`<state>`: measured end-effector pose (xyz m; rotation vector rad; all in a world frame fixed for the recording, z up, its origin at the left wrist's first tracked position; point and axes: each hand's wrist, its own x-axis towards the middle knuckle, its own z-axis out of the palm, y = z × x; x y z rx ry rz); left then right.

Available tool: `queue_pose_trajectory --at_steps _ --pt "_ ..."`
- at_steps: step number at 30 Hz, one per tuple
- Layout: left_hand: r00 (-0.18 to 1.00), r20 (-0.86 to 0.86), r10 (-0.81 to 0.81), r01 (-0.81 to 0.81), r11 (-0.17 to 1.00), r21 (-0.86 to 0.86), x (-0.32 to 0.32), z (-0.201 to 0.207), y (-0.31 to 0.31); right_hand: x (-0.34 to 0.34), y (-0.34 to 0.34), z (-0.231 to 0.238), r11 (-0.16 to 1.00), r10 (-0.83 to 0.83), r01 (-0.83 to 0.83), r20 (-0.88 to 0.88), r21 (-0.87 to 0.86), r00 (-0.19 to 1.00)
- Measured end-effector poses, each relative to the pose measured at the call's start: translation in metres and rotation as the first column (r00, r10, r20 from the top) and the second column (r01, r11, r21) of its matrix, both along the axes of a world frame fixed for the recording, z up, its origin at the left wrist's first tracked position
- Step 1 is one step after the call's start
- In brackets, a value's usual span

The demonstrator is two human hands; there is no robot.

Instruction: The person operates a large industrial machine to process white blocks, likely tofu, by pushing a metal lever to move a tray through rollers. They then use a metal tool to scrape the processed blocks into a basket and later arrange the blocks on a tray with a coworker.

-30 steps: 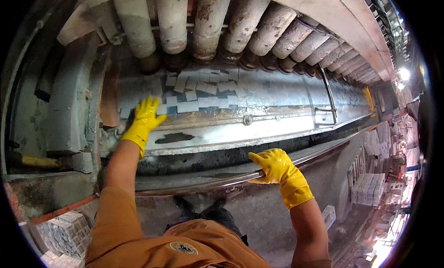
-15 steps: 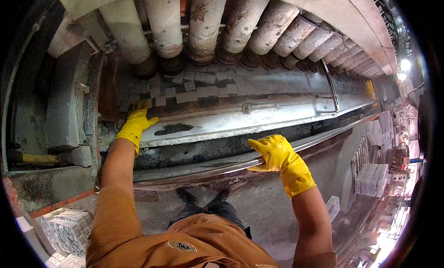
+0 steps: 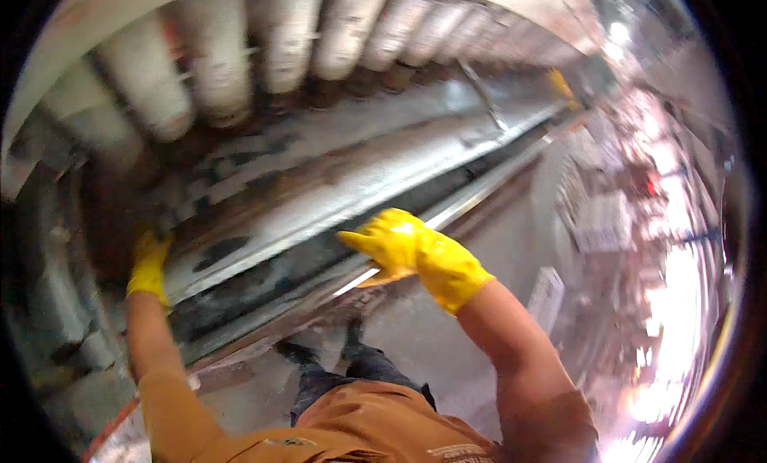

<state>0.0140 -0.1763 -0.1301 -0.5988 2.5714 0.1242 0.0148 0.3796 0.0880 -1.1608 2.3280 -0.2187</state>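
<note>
By the worker's (image 3: 351, 419) own clock, the left hand (image 3: 149, 263) was out at ten, yellow-gloved, down by the near end of the pale ledge (image 3: 319, 203); its fingers blurred into the shade, so I couldn't tell whether they were spread or closed on anything. The right hand (image 3: 391, 247), gloved the same, was at twelve, curled round the metal rail (image 3: 471, 199), which ran from about nine up toward one. The pale pieces (image 3: 240, 177) lay flat at eleven, beyond the ledge, too smeared for me to count, just this side of a row of thick cylinders (image 3: 220, 71) that swept round from eleven to one. A slanting bar (image 3: 483, 95) stood at one, with something yellow (image 3: 562, 87) farther along. At two I could see a white block (image 3: 546, 297) and, past it, a pale stack (image 3: 601, 222)
</note>
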Motion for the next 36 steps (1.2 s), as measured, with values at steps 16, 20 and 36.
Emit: queue_pose_trajectory --at_steps 16,20,36 --pt "0.944 -0.277 -0.181 0.229 0.961 0.152 0.086 0.214 0.06 0.011 -0.002 0.014 0.985 -0.029 -0.006 -0.2 -0.175 0.979" --pt "0.884 -0.467 0.024 0.167 0.916 0.365 0.161 0.239 0.076 0.009 0.002 0.022 0.973 -0.03 -0.019 -0.21 -0.228 0.977" --pt "0.821 -0.453 0.347 -0.44 0.89 -0.117 0.165 0.247 0.092 -0.023 0.118 0.025 0.77 -0.637 0.53 -0.473 -0.355 0.609"
